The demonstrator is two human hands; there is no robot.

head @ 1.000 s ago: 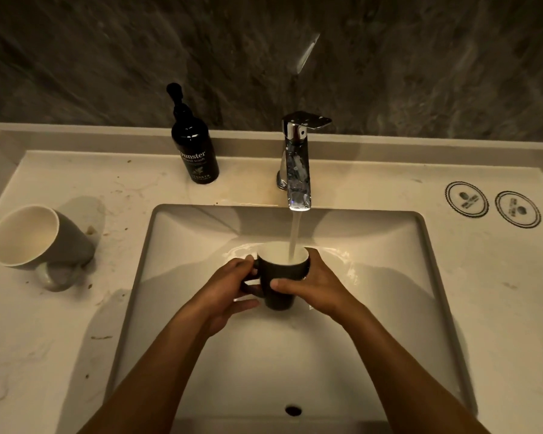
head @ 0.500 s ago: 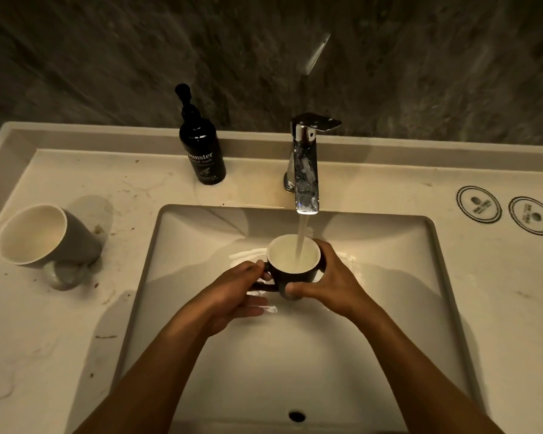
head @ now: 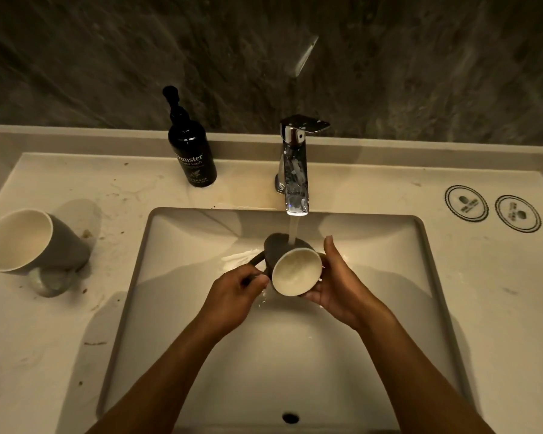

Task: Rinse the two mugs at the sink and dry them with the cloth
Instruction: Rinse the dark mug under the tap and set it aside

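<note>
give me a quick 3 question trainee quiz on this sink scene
1. True or false: the held mug stands upright under the tap.
2. The left hand grips the mug's: A rim, B handle, C base?
3. What lies on its side on the counter left of the basin?

Key: 1 false, it is tipped with its mouth toward the camera, right hand cupping it. 2 B. 3 the second mug, beyond reach of the hand wash bottle.

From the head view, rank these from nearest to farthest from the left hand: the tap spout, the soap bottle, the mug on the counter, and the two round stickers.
1. Tap spout, just beyond and right of the left hand.
2. Soap bottle, at the back, left of the tap.
3. Counter mug, far left, on its side.
4. Stickers, far right of the counter.
</note>
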